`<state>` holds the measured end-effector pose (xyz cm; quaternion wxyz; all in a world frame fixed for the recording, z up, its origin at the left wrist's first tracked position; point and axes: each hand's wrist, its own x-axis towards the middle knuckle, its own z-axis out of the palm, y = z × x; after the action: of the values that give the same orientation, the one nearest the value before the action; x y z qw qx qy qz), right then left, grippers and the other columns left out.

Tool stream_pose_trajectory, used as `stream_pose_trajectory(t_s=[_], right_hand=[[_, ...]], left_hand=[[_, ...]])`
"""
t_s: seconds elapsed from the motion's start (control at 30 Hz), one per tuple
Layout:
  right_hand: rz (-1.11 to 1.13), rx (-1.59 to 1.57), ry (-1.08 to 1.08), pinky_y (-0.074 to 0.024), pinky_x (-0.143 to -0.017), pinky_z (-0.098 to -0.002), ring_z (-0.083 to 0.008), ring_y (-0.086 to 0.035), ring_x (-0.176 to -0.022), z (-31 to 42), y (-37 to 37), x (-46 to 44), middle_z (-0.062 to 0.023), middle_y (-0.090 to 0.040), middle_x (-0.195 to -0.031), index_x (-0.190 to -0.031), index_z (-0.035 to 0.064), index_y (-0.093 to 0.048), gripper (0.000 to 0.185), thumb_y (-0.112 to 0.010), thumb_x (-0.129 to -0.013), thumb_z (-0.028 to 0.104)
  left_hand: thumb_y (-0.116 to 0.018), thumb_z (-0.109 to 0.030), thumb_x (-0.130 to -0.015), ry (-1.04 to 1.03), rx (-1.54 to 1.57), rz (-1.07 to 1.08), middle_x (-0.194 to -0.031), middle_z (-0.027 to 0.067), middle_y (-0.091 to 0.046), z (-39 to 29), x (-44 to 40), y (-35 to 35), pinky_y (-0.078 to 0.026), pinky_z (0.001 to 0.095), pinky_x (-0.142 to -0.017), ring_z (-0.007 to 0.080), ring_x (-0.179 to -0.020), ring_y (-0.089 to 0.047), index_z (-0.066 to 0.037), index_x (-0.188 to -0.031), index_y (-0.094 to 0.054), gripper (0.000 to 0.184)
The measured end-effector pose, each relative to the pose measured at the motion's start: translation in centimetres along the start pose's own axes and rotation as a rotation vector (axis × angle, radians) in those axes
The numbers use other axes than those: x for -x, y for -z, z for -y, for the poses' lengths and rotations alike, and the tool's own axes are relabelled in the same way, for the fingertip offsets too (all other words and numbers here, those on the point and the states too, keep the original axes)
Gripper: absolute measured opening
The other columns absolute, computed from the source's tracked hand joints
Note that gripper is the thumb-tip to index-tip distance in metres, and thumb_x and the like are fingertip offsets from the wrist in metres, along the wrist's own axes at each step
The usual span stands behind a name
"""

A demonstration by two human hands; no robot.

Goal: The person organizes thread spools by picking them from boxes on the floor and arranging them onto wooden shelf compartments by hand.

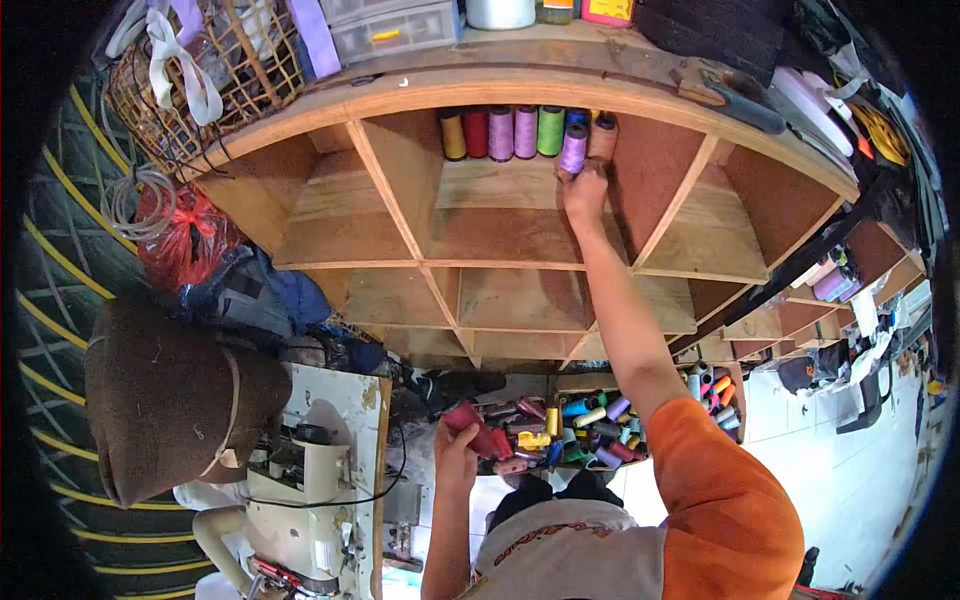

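Observation:
My right hand [587, 192] reaches into the upper middle compartment of a wooden shelf [500, 225]. Its fingers are closed around the lower end of a light purple thread spool [573, 148], in front of a blue spool [577, 117] and beside a brown spool [602, 138]. To the left in the same row stand a green spool [550, 131], two more purple spools [513, 133], a red spool [474, 134] and a gold spool [453, 135]. Lower down, my left hand [456, 458] grips a dark red thread spool [470, 425]; a redder piece beside it is partly hidden.
Boxes of loose thread spools [600, 432] lie below the shelf. A sewing machine [310, 480] stands at lower left, near a brown fabric roll [170, 400]. On the shelf top are a wicker basket [215, 75] and a drawer unit [395, 38].

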<state>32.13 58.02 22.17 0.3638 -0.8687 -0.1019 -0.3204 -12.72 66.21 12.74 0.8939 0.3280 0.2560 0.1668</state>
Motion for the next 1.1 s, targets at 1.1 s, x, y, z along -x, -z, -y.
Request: stream_pose_trajectory(t_s=[1.1], right_hand=[[-0.050, -0.066, -0.206, -0.0521, -0.067, -0.0416, -0.0379, -0.064, -0.076, 0.7, 0.1, -1.2, -0.0237, -0.063, -0.077, -0.083, -0.0051, -0.057, 0.041, -0.078, -0.069, 0.027]], left_hand=[[-0.066, 0.003, -0.076, 0.019, -0.153, -0.007, -0.103, 0.0074, -0.059, 1.1, -2.0, -0.7, -0.044, 0.0330, -0.086, 0.0190, -0.096, -0.057, -0.004, -0.113, -0.049, 0.042]])
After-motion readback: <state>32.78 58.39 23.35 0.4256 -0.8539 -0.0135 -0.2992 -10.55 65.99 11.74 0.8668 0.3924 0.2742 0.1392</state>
